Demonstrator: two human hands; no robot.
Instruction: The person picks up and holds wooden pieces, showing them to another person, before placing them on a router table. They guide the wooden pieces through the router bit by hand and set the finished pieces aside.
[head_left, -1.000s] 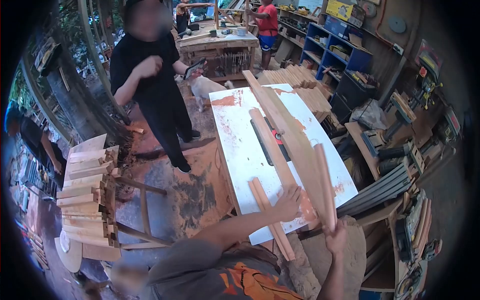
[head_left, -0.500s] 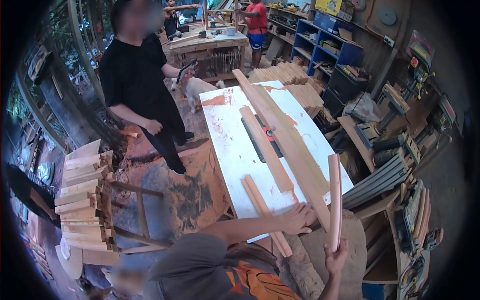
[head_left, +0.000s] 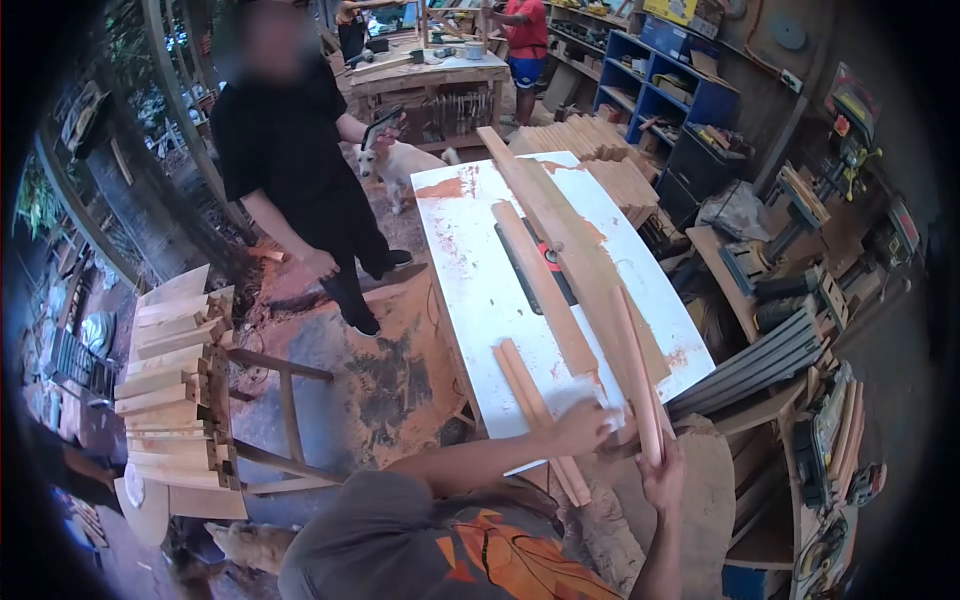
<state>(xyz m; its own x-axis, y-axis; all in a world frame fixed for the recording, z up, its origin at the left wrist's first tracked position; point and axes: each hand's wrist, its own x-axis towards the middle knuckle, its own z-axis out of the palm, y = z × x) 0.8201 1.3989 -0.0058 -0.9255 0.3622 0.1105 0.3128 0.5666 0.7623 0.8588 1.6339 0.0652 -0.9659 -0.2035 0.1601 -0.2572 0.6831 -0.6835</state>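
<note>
My right hand (head_left: 662,476) is closed round the lower end of a slim, rounded wooden strip (head_left: 638,370), which points away from me over the near edge of the white table (head_left: 455,270). My left hand (head_left: 585,428) is beside the strip, above the table's near edge; motion smears its fingers. A long wooden board (head_left: 570,235) runs lengthwise on the tabletop, and a shorter board (head_left: 545,285) lies left of it. Between them shows a dark plate with a red ring (head_left: 550,256). Another grooved wooden strip (head_left: 540,420) overhangs the near left edge.
A person in black (head_left: 300,160) stands left of the table, near a pale dog (head_left: 400,165). Stacked wood pieces (head_left: 175,400) rest on a stand at left. Blue shelves (head_left: 650,85) and a workbench (head_left: 430,80) stand behind; clamps and tools line the right.
My left hand has lifted from the tabletop edge and shifted slightly. My right hand has swung the wooden strip leftward, its far end now tilting over the long board.
</note>
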